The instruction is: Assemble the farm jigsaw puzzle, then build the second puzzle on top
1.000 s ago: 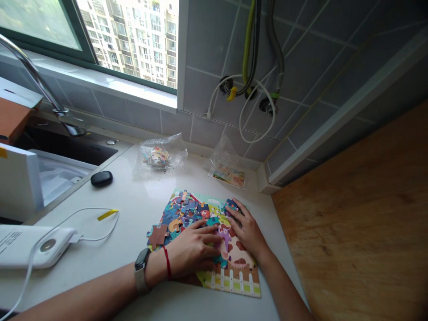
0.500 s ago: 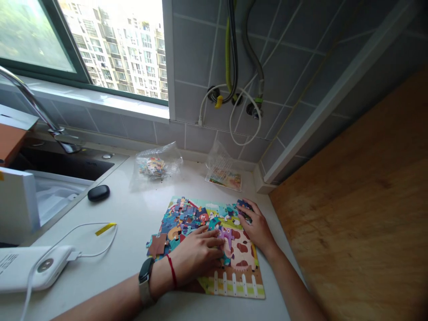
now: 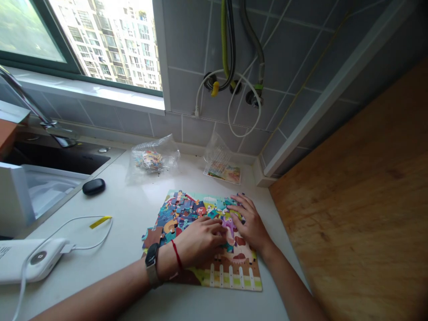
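A farm-scene jigsaw puzzle (image 3: pixel 236 276) lies on the white counter, with many loose pieces heaped on its left and upper parts. My left hand (image 3: pixel 203 238), with a watch and a red string at the wrist, rests over the middle of it. Its fingers are bent down and close together near a purple piece (image 3: pixel 229 224), and whatever the fingertips hold is hidden. On the upper right of the puzzle, my right hand (image 3: pixel 250 220) lies with its fingers spread over the pieces. A brown piece (image 3: pixel 154 236) overhangs the puzzle's left edge.
Behind the puzzle lie a clear bag of pieces (image 3: pixel 150 160) and a picture card (image 3: pixel 224 173) under another bag. A black oval case (image 3: pixel 94 187) and a white power bank (image 3: pixel 40 258) with a cable are at the left. A wooden panel (image 3: pixel 351 214) borders the right.
My right hand has shifted left and inward, its fingers now spread over the pieces instead of curled around a dark piece. My left hand has moved slightly right, its fingers more bent.
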{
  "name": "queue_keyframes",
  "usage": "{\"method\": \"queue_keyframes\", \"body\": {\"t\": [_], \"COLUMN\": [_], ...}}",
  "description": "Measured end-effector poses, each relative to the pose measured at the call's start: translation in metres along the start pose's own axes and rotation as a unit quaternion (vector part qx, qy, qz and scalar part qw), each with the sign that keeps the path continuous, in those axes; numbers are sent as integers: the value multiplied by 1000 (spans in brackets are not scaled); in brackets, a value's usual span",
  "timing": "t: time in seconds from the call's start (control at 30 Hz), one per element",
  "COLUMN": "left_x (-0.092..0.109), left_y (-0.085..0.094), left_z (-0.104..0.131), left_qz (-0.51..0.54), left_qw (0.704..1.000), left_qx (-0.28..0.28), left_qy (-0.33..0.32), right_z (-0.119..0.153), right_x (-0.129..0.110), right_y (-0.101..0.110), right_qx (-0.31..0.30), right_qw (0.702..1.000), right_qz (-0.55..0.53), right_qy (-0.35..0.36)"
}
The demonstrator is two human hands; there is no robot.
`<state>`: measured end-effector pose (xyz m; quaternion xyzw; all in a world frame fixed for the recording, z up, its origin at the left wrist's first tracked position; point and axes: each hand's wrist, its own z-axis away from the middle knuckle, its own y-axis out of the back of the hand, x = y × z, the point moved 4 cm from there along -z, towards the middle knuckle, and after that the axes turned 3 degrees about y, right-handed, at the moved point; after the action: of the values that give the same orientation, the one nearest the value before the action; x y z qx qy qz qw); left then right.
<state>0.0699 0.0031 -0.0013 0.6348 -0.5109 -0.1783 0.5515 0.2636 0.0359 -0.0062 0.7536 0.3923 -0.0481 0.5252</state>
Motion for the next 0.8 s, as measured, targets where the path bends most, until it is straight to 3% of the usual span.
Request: {"method": "queue_keyframes", "body": {"t": [0.13,0.37,0.6,0.8], "left_x": [-5,-21,-16,-16], "left_y": [2,7,2,10], "left_z": [11,23,22,19], "left_qz": [7,-14,-27,-15], "left_qw": [1000,999,999,1000], "left_qx": [11,-14,-7,6], "left_qy": [-12,31,34,-1], "right_z": [2,0,-7,-24], "right_x": [-2,2,0,-2], "right_y": [-7,-9,-19,-26], "right_qx": [-45,-28,-71,-93], "right_qw": [999,999,993,985], "right_qz": [16,28,88,146], "right_qy": [16,-12,-25,-16]}}
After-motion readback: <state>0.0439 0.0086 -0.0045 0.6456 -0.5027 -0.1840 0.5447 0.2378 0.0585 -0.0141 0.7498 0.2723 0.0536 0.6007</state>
